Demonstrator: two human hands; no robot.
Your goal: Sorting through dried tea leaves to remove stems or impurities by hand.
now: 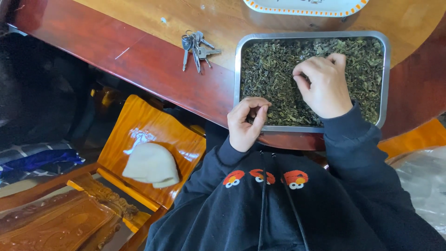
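Bare wood table (139,18) is seen open left of the metal tray (239,69), broken only by a bunch of keys (195,49) just beside its left wall. Behind the tray, passage is narrowed by a patterned plate (306,7). The tray's right half is occupied by the right hand (325,86); its near rim is blocked by the left hand (246,123).

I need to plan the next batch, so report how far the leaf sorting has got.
Done: nothing visibly set aside; no sorted pile shows. In hand: the right hand rests in the dried green leaves filling the metal tray, while the left hand pinches something small at the tray's near edge. Left: the tray looks full, so most leaves remain.
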